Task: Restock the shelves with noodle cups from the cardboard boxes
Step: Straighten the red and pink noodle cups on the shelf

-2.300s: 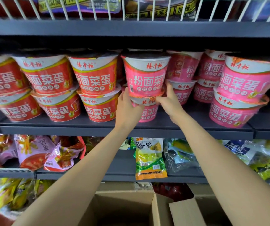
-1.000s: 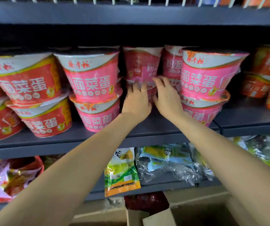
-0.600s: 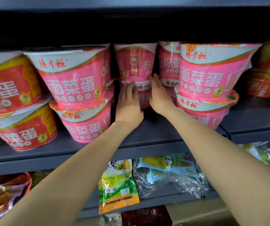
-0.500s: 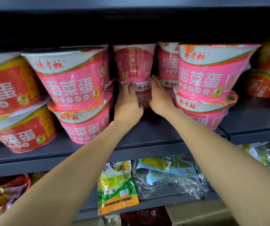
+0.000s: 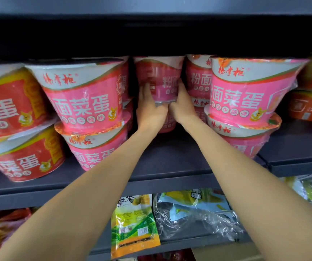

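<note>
Together, two hands (image 5: pixel 167 108) clasp one pink noodle cup (image 5: pixel 160 80).

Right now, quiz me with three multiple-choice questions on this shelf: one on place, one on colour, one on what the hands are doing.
1. Where is the cup the hands hold?
A. stacked on another cup
B. in a box
C. on the lower shelf

2. Colour of that cup?
A. green
B. pink
C. blue

3. How do the hands stand?
A. both hang idle
B. one on each side of the cup
C. one grips a bag

A: a cup shows beneath it. B: pink wall. B: left hand and right hand flank it.
</note>
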### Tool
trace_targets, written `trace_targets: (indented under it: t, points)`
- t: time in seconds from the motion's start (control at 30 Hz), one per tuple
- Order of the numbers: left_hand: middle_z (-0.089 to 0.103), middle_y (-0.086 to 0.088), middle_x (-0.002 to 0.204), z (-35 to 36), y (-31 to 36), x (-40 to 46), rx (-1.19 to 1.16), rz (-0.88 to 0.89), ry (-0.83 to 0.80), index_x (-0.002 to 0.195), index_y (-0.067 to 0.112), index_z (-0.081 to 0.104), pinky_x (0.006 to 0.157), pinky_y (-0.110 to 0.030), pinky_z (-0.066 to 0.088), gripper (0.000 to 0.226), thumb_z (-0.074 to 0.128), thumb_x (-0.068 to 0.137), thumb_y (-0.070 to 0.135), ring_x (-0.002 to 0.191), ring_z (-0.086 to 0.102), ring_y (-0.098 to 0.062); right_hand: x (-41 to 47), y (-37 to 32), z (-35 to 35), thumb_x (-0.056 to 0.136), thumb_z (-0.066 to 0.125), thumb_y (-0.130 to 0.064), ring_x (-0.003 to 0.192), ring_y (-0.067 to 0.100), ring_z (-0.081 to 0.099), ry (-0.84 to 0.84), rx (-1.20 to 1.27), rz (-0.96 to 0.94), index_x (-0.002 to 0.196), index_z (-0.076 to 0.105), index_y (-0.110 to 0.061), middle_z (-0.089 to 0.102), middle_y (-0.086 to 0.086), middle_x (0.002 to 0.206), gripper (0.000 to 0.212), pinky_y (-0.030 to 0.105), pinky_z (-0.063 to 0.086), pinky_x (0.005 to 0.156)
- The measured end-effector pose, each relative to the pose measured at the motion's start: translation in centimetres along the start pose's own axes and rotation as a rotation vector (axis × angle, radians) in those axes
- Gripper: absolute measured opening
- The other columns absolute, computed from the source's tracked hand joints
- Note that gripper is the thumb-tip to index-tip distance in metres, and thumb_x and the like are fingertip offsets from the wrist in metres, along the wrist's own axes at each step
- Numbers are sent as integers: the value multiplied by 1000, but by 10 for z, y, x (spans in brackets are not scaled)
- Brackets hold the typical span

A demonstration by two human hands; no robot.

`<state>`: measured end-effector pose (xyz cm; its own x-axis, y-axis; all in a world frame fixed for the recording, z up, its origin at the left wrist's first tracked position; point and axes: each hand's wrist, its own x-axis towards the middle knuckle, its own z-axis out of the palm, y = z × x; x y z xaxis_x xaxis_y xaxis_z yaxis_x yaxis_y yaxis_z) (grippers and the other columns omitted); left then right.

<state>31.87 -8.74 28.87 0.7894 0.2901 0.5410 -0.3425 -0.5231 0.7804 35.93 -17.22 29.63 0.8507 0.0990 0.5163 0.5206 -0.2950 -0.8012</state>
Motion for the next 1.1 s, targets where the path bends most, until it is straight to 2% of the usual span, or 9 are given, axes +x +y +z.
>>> trace_targets:
  t: [0.07,0.17,0.3,0.47,0.6,0.8,0.87,1.0,1.1]
  points:
    - [49,-1,140,-6,-1,1,-169,-55,40,144,23,34,104,-34,40,64,46,82,28,124,49,-20,-18,6,0,83,52,-5,124,20,47,-4,-108,-57,143,35,-16,48,6,136,63,40,39,108]
    - [37,-5,149,-7,2,-6,-188,-39,59,149,18,25,113,-36,31,66,39,86,27,135,37,-20,-35,1,-1,81,52,0,126,23,44,137,-160,-140,146,29,-12,41,12,139,71,27,35,104]
    - [20,-10,154,4,9,-24,-104,33,76,149,13,25,117,-36,19,66,35,86,31,141,22,-24,2,-13,4,87,48,-40,123,30,46,188,-180,-25,141,34,-8,45,18,135,65,38,37,107]
    - [21,-5,156,-2,5,-7,-77,-46,7,150,18,22,114,-40,26,64,39,90,33,141,26,-23,9,1,2,87,56,1,129,27,44,72,-91,77,147,23,-9,43,16,142,69,33,37,106]
    - [34,-2,151,-8,-3,4,-88,-102,7,148,20,29,110,-33,31,56,43,94,16,135,37,-21,-6,9,5,90,52,-8,125,16,46,67,-70,-42,140,36,-16,48,5,137,53,28,37,104]
    - [12,0,160,1,-8,-7,-38,-39,-90,152,21,14,112,-24,19,69,45,93,7,144,18,-16,-6,7,4,90,52,-23,127,18,45,52,-67,-29,138,38,-13,48,7,136,52,38,36,110]
    - [10,-1,160,1,-15,-9,15,-44,-78,152,19,16,116,-28,16,71,48,91,5,145,13,-18,-5,12,3,89,54,-16,131,21,41,37,-124,-24,141,36,-11,44,9,141,55,38,33,112]
    - [30,-10,151,-1,-20,-18,55,-83,-30,147,18,32,113,-33,27,68,49,81,19,138,30,-27,-7,27,2,91,53,-17,131,26,41,-8,-244,85,142,34,-12,42,11,143,55,39,35,110]
    - [19,-4,157,5,-20,-26,-62,-62,-139,149,25,26,106,-21,24,75,40,77,38,141,27,-20,-12,30,2,90,54,-32,123,24,49,-29,-232,67,136,41,-17,51,7,135,50,39,41,104]
